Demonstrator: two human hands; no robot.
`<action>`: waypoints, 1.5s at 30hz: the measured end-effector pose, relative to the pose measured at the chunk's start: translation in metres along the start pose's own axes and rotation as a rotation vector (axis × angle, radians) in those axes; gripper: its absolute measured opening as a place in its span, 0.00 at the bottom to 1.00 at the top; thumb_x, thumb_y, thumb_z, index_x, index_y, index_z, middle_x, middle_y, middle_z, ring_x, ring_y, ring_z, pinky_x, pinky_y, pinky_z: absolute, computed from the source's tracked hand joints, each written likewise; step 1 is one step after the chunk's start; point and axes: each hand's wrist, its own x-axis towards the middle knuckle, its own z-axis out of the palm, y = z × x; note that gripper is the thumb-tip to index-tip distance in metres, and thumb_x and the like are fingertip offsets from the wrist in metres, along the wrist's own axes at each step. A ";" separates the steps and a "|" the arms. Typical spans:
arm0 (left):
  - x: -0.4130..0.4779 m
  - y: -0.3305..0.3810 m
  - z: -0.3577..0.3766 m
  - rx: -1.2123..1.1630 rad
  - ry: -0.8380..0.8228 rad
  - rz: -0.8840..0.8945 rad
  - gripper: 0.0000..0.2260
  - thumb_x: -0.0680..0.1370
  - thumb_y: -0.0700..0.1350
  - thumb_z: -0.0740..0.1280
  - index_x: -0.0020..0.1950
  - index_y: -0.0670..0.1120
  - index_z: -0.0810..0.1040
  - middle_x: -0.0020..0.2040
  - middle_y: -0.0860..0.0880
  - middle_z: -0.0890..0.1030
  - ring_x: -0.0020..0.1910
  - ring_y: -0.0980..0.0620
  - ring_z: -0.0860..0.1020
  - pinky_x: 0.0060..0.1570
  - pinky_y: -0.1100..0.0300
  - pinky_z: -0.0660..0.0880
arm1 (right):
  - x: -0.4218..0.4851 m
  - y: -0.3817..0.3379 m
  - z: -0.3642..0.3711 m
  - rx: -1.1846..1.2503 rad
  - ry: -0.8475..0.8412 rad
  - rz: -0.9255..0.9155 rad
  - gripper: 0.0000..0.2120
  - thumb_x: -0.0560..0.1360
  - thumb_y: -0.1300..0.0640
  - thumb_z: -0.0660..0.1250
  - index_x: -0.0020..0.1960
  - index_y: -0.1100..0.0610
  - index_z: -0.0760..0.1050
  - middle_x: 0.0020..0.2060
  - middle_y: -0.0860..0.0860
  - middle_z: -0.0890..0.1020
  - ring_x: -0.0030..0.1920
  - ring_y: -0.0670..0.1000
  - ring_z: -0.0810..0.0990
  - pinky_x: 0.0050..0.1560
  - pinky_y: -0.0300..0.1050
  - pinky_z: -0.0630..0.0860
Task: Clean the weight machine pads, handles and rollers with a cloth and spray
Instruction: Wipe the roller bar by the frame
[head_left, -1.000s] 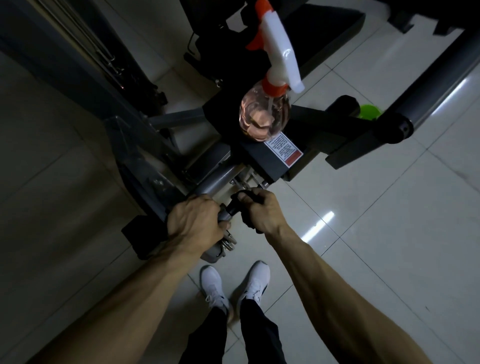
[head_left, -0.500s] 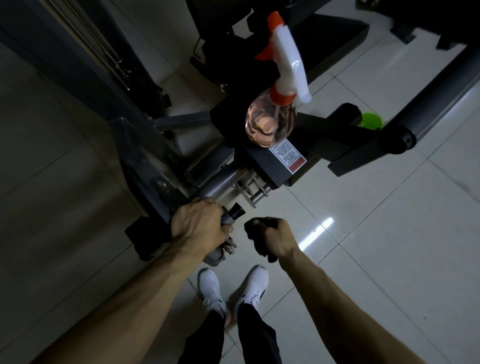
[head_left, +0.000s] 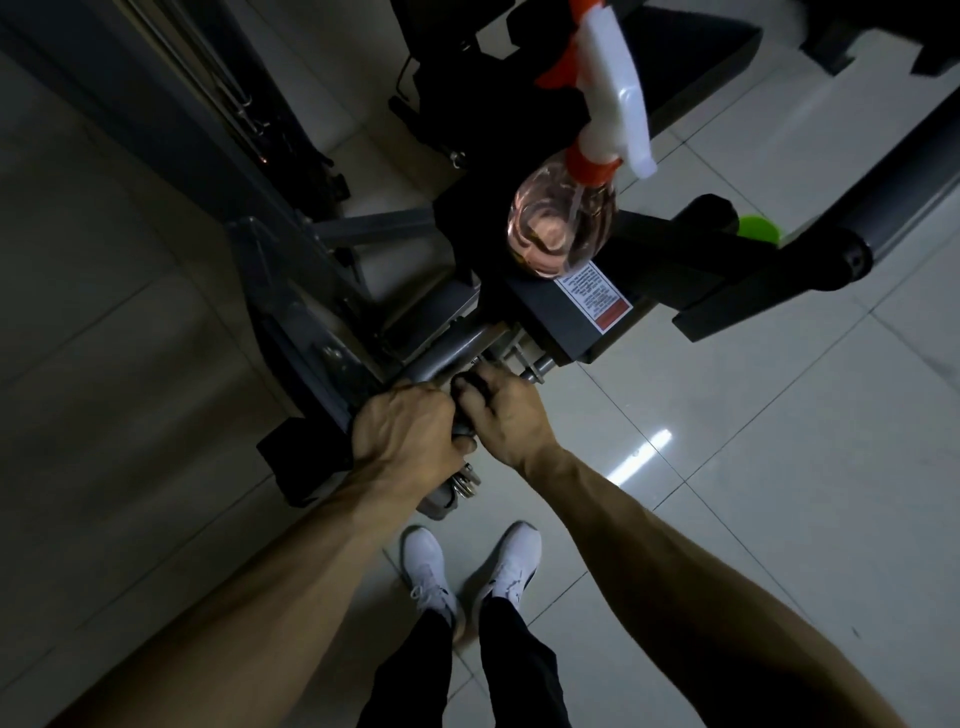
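Black cloth (head_left: 470, 385), clutched in the right hand (head_left: 506, 421), is best twisted round the bar (head_left: 441, 361) while it is gripped firmly by the left hand (head_left: 405, 434).

white shoes (head_left: 426, 569) stand side by side on pale glossy floor tiles (head_left: 789, 530), under black trouser legs (head_left: 519, 670); a streak of light (head_left: 644, 451) glints on one tile; a bright green round thing (head_left: 759, 232) lies well apart, partly hidden
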 end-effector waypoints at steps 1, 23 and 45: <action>0.000 0.000 -0.001 0.002 -0.001 -0.004 0.17 0.73 0.64 0.71 0.49 0.52 0.82 0.49 0.52 0.82 0.51 0.50 0.80 0.43 0.57 0.75 | 0.006 -0.006 0.002 0.112 0.017 0.177 0.13 0.79 0.46 0.60 0.44 0.52 0.78 0.38 0.49 0.83 0.39 0.52 0.80 0.41 0.50 0.78; 0.001 -0.002 -0.001 0.018 -0.012 0.019 0.18 0.72 0.65 0.72 0.50 0.52 0.83 0.48 0.51 0.83 0.51 0.48 0.80 0.43 0.56 0.77 | -0.026 -0.019 0.011 1.181 0.041 1.038 0.16 0.83 0.52 0.54 0.50 0.61 0.75 0.36 0.56 0.75 0.24 0.49 0.71 0.22 0.36 0.65; -0.009 -0.017 -0.014 -0.634 -0.069 0.037 0.10 0.81 0.50 0.69 0.61 0.56 0.83 0.58 0.55 0.84 0.55 0.52 0.82 0.52 0.54 0.81 | -0.123 -0.025 -0.025 0.456 0.395 0.617 0.09 0.80 0.50 0.69 0.52 0.55 0.75 0.34 0.58 0.80 0.29 0.56 0.76 0.29 0.46 0.71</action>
